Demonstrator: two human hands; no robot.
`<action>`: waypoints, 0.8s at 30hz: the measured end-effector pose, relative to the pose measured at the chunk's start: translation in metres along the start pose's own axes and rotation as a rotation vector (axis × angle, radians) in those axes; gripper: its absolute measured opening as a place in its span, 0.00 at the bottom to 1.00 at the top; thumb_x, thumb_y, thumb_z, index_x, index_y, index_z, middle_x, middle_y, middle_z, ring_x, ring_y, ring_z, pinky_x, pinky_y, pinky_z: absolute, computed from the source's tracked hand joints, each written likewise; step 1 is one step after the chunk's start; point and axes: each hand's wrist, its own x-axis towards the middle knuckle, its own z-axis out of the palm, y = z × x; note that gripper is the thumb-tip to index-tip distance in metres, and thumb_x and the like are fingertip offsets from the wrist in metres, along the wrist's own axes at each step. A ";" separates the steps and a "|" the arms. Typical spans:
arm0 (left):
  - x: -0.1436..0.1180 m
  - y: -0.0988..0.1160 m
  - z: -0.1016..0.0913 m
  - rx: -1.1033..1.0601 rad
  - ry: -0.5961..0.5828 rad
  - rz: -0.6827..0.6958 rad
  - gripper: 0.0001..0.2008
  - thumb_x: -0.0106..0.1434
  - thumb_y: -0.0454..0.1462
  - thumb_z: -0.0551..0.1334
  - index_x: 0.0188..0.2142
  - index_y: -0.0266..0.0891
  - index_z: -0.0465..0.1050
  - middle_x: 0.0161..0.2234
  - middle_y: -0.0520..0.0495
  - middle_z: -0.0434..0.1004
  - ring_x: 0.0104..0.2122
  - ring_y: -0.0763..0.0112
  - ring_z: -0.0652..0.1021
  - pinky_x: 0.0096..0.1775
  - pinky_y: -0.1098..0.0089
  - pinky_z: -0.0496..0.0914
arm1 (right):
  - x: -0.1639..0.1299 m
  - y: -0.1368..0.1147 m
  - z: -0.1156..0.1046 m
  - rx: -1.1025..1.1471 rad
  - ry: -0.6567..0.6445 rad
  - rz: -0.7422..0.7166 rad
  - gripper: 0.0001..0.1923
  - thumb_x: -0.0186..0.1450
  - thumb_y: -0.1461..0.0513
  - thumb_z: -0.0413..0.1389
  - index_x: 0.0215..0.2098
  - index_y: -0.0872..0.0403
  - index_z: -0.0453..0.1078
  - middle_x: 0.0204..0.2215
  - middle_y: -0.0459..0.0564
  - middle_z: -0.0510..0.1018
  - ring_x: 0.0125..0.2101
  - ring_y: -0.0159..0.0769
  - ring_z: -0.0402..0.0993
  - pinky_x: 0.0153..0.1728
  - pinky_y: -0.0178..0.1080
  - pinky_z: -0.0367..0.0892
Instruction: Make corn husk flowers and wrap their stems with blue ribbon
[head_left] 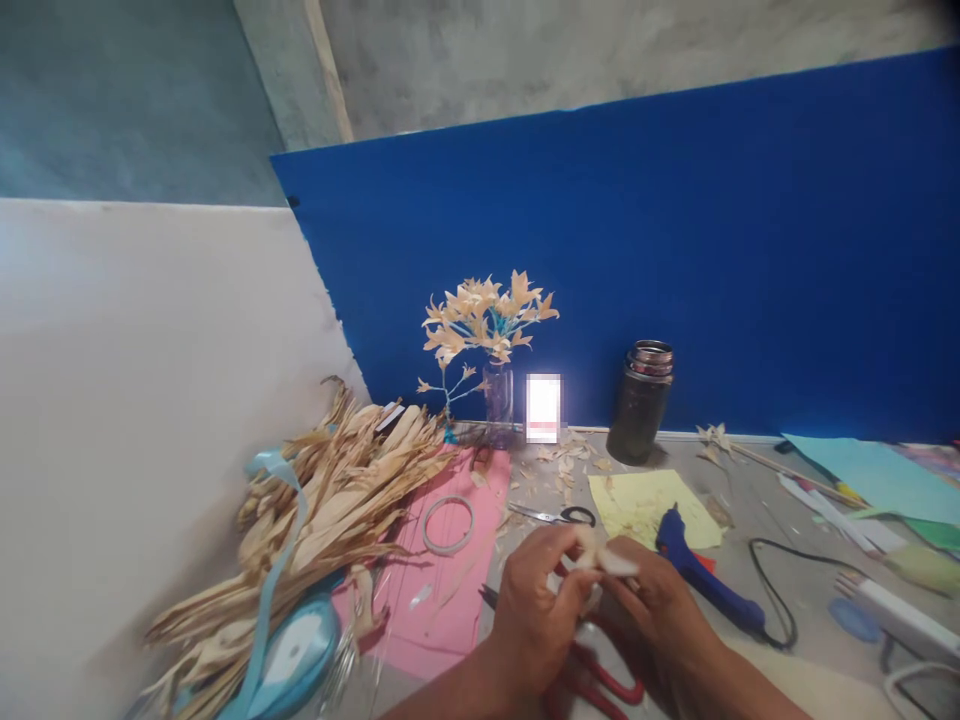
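Both hands meet low in the middle of the head view, over the work table. Between them is a small cream piece of corn husk point(619, 565), partly folded and partly covered by fingers. My left hand point(536, 600) pinches it between thumb and forefinger. From the other side my right hand point(652, 590) also grips it, with the fingers curled. Below the hands lie red-handled pliers point(626, 690), mostly hidden by them. Just beyond, small scissors point(551, 515) with black handles rest on the table. A blue glue gun point(705, 575) lies to the right of my right hand.
Dried corn husks point(330, 500) and a light-blue ribbon roll point(300, 640) lie left, beside pink paper point(450, 620) with a tape ring point(448, 525). Behind stand husk flowers point(487, 310) in a glass bottle point(498, 400) and a dark flask point(640, 405). A white power strip point(907, 610) lies right.
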 end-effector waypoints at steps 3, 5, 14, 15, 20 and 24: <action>-0.001 -0.015 0.005 0.054 -0.045 -0.119 0.26 0.58 0.31 0.65 0.56 0.45 0.75 0.46 0.42 0.81 0.39 0.62 0.77 0.43 0.63 0.71 | 0.005 -0.006 -0.004 0.131 0.059 0.131 0.15 0.66 0.51 0.57 0.30 0.50 0.78 0.30 0.50 0.84 0.33 0.42 0.80 0.37 0.39 0.72; -0.001 -0.022 0.009 0.030 -0.091 -0.184 0.24 0.57 0.32 0.65 0.55 0.42 0.77 0.46 0.40 0.80 0.37 0.63 0.78 0.42 0.64 0.72 | 0.007 -0.011 -0.006 0.210 0.082 0.166 0.14 0.65 0.51 0.58 0.30 0.51 0.78 0.31 0.50 0.84 0.34 0.42 0.80 0.39 0.40 0.72; 0.004 -0.029 0.016 -0.111 -0.075 -0.227 0.11 0.57 0.40 0.67 0.39 0.39 0.81 0.30 0.46 0.80 0.27 0.69 0.74 0.31 0.71 0.68 | 0.008 -0.017 0.002 0.233 0.134 0.156 0.08 0.60 0.60 0.57 0.26 0.54 0.76 0.24 0.48 0.80 0.27 0.36 0.76 0.31 0.36 0.68; 0.004 -0.031 0.017 -0.136 -0.089 -0.236 0.11 0.57 0.41 0.68 0.38 0.38 0.81 0.29 0.46 0.79 0.27 0.69 0.74 0.31 0.71 0.68 | 0.008 -0.017 0.002 0.230 0.128 0.168 0.08 0.60 0.61 0.57 0.26 0.54 0.76 0.25 0.48 0.81 0.28 0.36 0.76 0.32 0.36 0.68; 0.005 -0.036 0.020 -0.256 -0.141 -0.244 0.16 0.54 0.46 0.71 0.38 0.37 0.81 0.30 0.45 0.79 0.32 0.65 0.77 0.35 0.69 0.70 | 0.006 -0.020 0.001 0.263 0.098 0.192 0.07 0.59 0.64 0.55 0.27 0.53 0.75 0.25 0.47 0.81 0.28 0.35 0.77 0.31 0.35 0.68; 0.005 -0.028 0.019 -0.260 -0.203 -0.230 0.18 0.56 0.47 0.70 0.40 0.37 0.81 0.35 0.41 0.81 0.36 0.61 0.78 0.39 0.67 0.71 | 0.004 -0.020 0.001 0.244 0.135 0.127 0.06 0.59 0.64 0.55 0.28 0.53 0.74 0.25 0.46 0.81 0.28 0.34 0.76 0.32 0.34 0.68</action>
